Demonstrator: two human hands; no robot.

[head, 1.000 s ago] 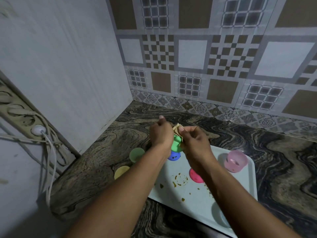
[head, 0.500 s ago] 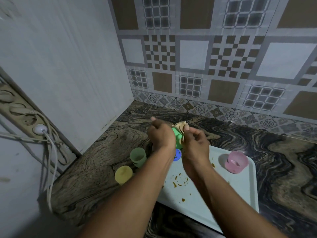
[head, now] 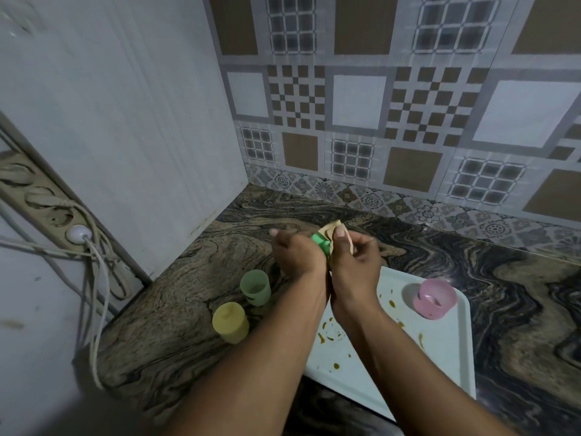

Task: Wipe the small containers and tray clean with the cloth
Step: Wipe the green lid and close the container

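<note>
My left hand (head: 295,254) grips a small bright green container (head: 321,242) above the counter. My right hand (head: 352,258) presses a beige cloth (head: 330,230) against that container. Below them lies a white tray (head: 446,350) speckled with brown-yellow stains. A pink container (head: 434,298) stands at the tray's far right. A pale green container (head: 255,287) and a yellow container (head: 231,322) stand upside down on the counter, left of the tray. My forearms cover the middle of the tray.
The dark marbled counter (head: 176,309) meets a white side panel on the left and a patterned tiled wall behind. A power strip (head: 41,199) with a white plug and cables hangs on the left wall.
Both hands, the green container and the cloth sit slightly higher in view. The blue and red containers seen on the tray earlier are now hidden behind my arms.
</note>
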